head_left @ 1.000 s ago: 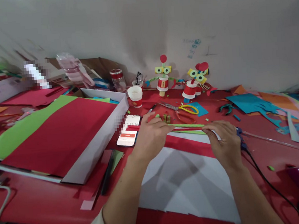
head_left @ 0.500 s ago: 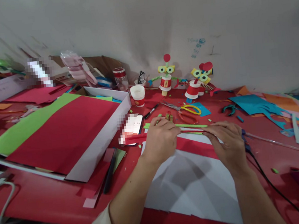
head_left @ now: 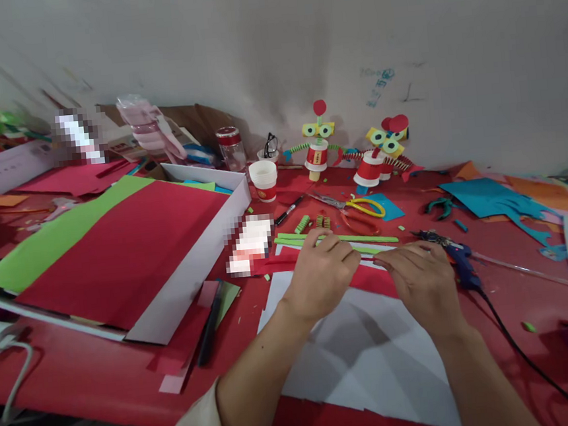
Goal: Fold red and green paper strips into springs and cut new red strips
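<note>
My left hand (head_left: 323,272) is closed on a red paper strip (head_left: 277,261), whose free end sticks out to the left. The fingers of my right hand (head_left: 422,280) pinch the same strip close by, a short stretch showing between the hands. Under them lie a white sheet (head_left: 361,355) and a band of red paper (head_left: 372,280). Just beyond my fingers are green paper strips (head_left: 373,239) and a small folded green paper spring (head_left: 302,224). A blue glue gun (head_left: 462,264) rests right of my right hand.
At left stands a white box (head_left: 193,261) with red and green sheets on top. Behind my hands are a phone (head_left: 251,242), a paper cup (head_left: 264,180), yellow-handled scissors (head_left: 368,207) and paper-cup figures (head_left: 317,156). Blue paper scraps (head_left: 486,202) lie at right.
My left hand has slid right along the red strip, closer to my right hand. The right hand has shifted slightly left and down, uncovering more of the glue gun.
</note>
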The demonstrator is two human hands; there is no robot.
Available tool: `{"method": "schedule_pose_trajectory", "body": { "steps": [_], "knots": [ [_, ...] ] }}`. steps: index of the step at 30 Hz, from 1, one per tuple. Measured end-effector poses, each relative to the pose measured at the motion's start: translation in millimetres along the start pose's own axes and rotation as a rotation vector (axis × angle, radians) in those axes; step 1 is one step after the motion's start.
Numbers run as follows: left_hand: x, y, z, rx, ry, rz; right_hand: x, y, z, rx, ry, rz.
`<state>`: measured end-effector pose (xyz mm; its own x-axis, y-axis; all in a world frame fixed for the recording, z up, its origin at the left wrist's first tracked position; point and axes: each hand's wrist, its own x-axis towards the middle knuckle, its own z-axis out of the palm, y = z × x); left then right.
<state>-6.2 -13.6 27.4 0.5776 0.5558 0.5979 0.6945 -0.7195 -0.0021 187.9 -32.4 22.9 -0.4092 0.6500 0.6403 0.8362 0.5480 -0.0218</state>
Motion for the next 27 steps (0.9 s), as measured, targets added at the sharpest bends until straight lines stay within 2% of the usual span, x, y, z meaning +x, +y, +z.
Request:
{"method": "schedule_pose_trajectory", "body": {
  "steps": [2, 9, 15, 19, 22, 27],
  "knots": [
    [0, -2, 1.9, 0.024, -0.017, -0.006, -1, 1, 0, -0.002, 0.031, 0.018],
    [-4, -19, 1.6, 0.003, -0.104, -0.060, -4, 4, -1, -0.050, 0.021, 0.073],
    [-12, -47, -3.4, 0.007, -0.008, -0.122, -7, 18, -7, -0.104, 0.062, 0.142],
    [-16, -59, -6.6, -0.025, 0.074, -0.191, -8, 23, -11, -0.130, 0.089, 0.165],
    [-14, -61, -9.8, -0.145, 0.078, -0.288, -7, 21, -12, -0.128, 0.116, 0.173],
    [-12, -61, -13.1, -0.510, 0.085, -0.530, -7, 21, -12, -0.109, 0.153, 0.175]
  ]
}}
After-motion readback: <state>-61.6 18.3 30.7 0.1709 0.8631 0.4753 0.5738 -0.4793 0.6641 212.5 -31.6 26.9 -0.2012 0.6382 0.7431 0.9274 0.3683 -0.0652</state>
